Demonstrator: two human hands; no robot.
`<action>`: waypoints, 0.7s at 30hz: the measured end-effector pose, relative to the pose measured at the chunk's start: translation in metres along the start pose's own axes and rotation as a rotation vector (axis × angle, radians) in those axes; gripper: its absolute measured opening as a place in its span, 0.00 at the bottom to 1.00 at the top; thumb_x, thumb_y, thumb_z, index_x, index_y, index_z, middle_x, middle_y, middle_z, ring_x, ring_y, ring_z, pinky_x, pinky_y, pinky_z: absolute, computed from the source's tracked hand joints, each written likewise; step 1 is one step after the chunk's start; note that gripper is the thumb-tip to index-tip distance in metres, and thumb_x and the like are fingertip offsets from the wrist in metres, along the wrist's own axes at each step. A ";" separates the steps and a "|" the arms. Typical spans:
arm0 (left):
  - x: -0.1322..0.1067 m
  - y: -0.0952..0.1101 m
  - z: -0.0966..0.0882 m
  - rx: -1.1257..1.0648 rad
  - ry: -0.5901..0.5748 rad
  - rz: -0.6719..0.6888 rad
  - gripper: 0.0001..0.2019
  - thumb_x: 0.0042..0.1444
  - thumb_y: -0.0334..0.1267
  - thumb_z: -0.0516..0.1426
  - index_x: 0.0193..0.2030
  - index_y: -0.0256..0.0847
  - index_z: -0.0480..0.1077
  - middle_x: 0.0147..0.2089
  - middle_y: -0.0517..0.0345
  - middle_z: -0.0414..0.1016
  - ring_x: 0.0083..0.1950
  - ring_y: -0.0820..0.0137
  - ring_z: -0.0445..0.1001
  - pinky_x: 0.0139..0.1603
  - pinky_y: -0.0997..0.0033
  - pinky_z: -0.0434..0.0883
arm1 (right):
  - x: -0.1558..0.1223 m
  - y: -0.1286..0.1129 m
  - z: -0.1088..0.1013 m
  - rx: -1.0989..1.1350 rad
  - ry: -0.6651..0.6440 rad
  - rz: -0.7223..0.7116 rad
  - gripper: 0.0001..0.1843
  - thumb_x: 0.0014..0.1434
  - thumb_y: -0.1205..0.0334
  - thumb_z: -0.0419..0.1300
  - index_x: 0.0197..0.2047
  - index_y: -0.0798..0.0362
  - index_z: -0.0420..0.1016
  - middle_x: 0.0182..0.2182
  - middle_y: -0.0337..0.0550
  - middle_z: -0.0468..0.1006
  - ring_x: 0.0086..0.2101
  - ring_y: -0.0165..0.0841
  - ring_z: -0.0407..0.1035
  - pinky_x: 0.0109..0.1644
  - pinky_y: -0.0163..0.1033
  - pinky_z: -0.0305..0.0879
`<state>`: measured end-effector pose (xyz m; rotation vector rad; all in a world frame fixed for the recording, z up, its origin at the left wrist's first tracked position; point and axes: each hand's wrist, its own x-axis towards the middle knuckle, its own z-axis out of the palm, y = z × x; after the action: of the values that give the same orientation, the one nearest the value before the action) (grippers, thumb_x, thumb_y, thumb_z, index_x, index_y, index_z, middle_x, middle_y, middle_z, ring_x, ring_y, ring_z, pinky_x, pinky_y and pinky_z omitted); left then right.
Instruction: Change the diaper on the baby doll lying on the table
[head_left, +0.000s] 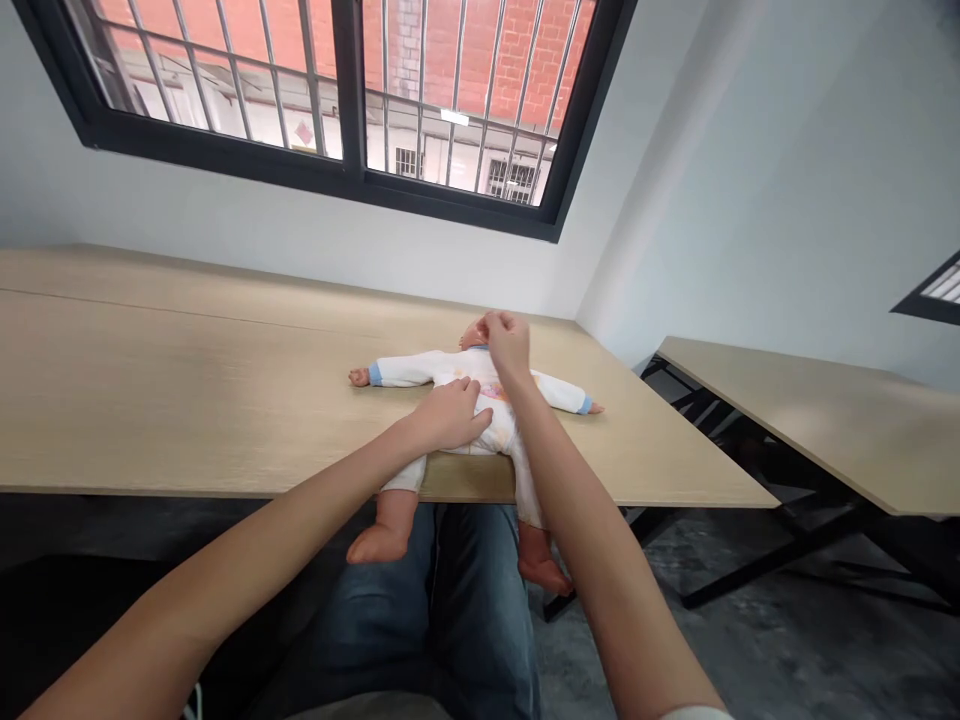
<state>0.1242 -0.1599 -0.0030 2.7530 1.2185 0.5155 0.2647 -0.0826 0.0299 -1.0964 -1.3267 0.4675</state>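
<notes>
A baby doll (504, 432) in a white printed outfit with blue cuffs lies on its back on the wooden table (187, 400). Its arms stretch out to both sides, and its bare feet hang past the near edge. My left hand (450, 414) rests flat over the doll's belly, thumb apart from the fingers. At the doll's head and neck, my right hand (508, 338) is raised with its fingertips pinched together. Whatever is between those fingertips is too small to make out. The hand and forearm hide much of the doll's head and one side of its body.
Beyond the table stands a white wall with a dark-framed, barred window (349, 175). A second wooden table (825, 410) is at the right, across a gap, on black legs. My legs in jeans (480, 600) are under the near edge.
</notes>
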 end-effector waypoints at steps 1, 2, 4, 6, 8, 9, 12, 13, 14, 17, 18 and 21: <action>0.000 -0.001 -0.003 0.000 -0.021 -0.008 0.24 0.65 0.51 0.46 0.54 0.33 0.67 0.54 0.37 0.73 0.56 0.49 0.72 0.55 0.54 0.68 | -0.003 -0.006 -0.014 0.000 0.062 -0.043 0.17 0.66 0.51 0.50 0.32 0.54 0.69 0.29 0.41 0.74 0.32 0.29 0.67 0.41 0.35 0.65; 0.001 -0.002 -0.005 0.001 -0.042 -0.018 0.25 0.65 0.52 0.45 0.53 0.33 0.67 0.53 0.37 0.74 0.54 0.49 0.74 0.53 0.54 0.69 | -0.007 -0.011 -0.029 -0.015 0.120 -0.073 0.17 0.65 0.51 0.50 0.32 0.54 0.69 0.30 0.41 0.74 0.32 0.30 0.67 0.41 0.35 0.65; 0.001 -0.002 -0.009 0.012 -0.074 -0.034 0.25 0.64 0.54 0.45 0.53 0.33 0.68 0.51 0.37 0.75 0.50 0.48 0.75 0.50 0.54 0.70 | -0.018 -0.015 -0.059 -0.100 0.188 -0.077 0.16 0.64 0.52 0.51 0.32 0.53 0.69 0.31 0.41 0.74 0.33 0.30 0.67 0.41 0.36 0.65; 0.001 -0.002 -0.011 0.033 -0.080 -0.041 0.25 0.64 0.54 0.45 0.52 0.33 0.68 0.50 0.37 0.76 0.48 0.48 0.76 0.48 0.54 0.70 | -0.035 -0.011 -0.085 -0.170 0.244 -0.047 0.13 0.62 0.54 0.52 0.32 0.52 0.69 0.32 0.41 0.74 0.35 0.31 0.65 0.42 0.37 0.64; 0.005 -0.001 -0.012 0.047 -0.069 -0.034 0.25 0.64 0.53 0.46 0.51 0.33 0.68 0.50 0.36 0.75 0.48 0.48 0.76 0.48 0.54 0.70 | -0.056 0.001 -0.101 -0.240 0.269 0.013 0.10 0.58 0.56 0.55 0.30 0.53 0.69 0.29 0.39 0.72 0.32 0.32 0.64 0.38 0.37 0.62; 0.008 -0.001 -0.013 0.048 -0.055 -0.034 0.24 0.64 0.53 0.46 0.50 0.33 0.69 0.50 0.36 0.75 0.48 0.48 0.76 0.47 0.55 0.70 | -0.066 0.009 -0.106 -0.261 0.265 0.042 0.09 0.56 0.56 0.56 0.29 0.53 0.69 0.27 0.39 0.72 0.31 0.32 0.63 0.36 0.37 0.60; 0.027 0.001 -0.017 0.008 0.035 0.011 0.21 0.63 0.50 0.48 0.48 0.33 0.70 0.50 0.38 0.75 0.49 0.51 0.75 0.46 0.59 0.69 | -0.092 0.029 -0.110 -0.244 0.224 0.172 0.13 0.54 0.52 0.59 0.28 0.53 0.68 0.25 0.39 0.71 0.28 0.32 0.63 0.32 0.36 0.59; 0.036 0.002 -0.019 -0.021 0.055 0.053 0.19 0.63 0.48 0.49 0.47 0.34 0.70 0.50 0.40 0.76 0.49 0.53 0.75 0.46 0.61 0.69 | -0.098 0.032 -0.109 -0.213 0.209 0.221 0.16 0.55 0.48 0.59 0.28 0.53 0.67 0.24 0.39 0.71 0.27 0.32 0.63 0.32 0.36 0.60; 0.046 0.002 -0.019 -0.050 0.056 0.104 0.18 0.62 0.47 0.50 0.47 0.35 0.70 0.49 0.43 0.76 0.48 0.55 0.75 0.45 0.63 0.69 | -0.105 0.033 -0.107 -0.173 0.200 0.271 0.18 0.56 0.44 0.58 0.28 0.52 0.66 0.24 0.40 0.70 0.27 0.33 0.64 0.31 0.37 0.61; 0.075 0.003 -0.017 -0.107 -0.026 0.242 0.15 0.61 0.45 0.52 0.47 0.38 0.71 0.46 0.49 0.78 0.45 0.60 0.75 0.41 0.68 0.67 | -0.122 0.020 -0.105 -0.040 0.164 0.371 0.24 0.60 0.37 0.51 0.29 0.51 0.63 0.24 0.41 0.70 0.27 0.34 0.66 0.30 0.37 0.62; 0.084 0.002 -0.015 -0.112 -0.052 0.266 0.15 0.61 0.45 0.52 0.46 0.38 0.71 0.45 0.50 0.78 0.43 0.61 0.75 0.40 0.68 0.66 | -0.127 0.013 -0.104 -0.020 0.142 0.371 0.25 0.61 0.37 0.51 0.29 0.50 0.62 0.25 0.41 0.69 0.27 0.34 0.66 0.30 0.36 0.61; 0.102 -0.002 -0.006 -0.126 -0.087 0.313 0.18 0.63 0.50 0.49 0.42 0.39 0.72 0.45 0.49 0.79 0.42 0.62 0.75 0.41 0.69 0.64 | -0.137 -0.007 -0.105 -0.125 0.024 0.257 0.22 0.57 0.41 0.59 0.27 0.50 0.61 0.24 0.39 0.67 0.26 0.32 0.62 0.28 0.35 0.57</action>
<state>0.1843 -0.0843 0.0298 2.8348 0.7130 0.4713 0.3255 -0.2346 -0.0237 -1.3815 -1.2119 0.5634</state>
